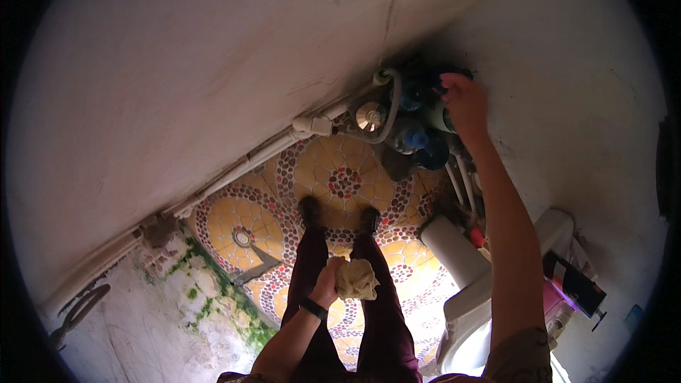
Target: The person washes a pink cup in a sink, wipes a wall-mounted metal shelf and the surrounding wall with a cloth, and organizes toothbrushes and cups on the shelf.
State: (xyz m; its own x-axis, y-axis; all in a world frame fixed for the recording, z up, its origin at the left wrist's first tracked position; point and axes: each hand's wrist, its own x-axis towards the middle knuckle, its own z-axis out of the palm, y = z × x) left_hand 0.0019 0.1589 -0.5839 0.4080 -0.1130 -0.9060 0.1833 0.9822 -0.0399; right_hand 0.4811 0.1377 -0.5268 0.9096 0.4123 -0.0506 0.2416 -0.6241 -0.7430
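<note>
My left hand (328,282), with a dark band on its wrist, is closed on a crumpled beige cloth (357,279) in front of my legs. My right arm stretches to the far corner, where my right hand (466,103) is over a group of bottles. Its fingers are curled beside a dark object; whatever they grip is hidden in shadow. Below that hand stand a clear bottle with a blue cap (416,139) and a pale greenish container (438,118). A bottle with a light, shiny top (370,116) is left of them.
A grey hose (394,110) loops around the bottles from a white pipe (241,169) along the wall. At right are a white sink (464,326), its pedestal (454,250) and a dark phone-like device (573,284). A drain (242,237) lies in the patterned tile floor (340,159), near a mossy wall edge (213,294).
</note>
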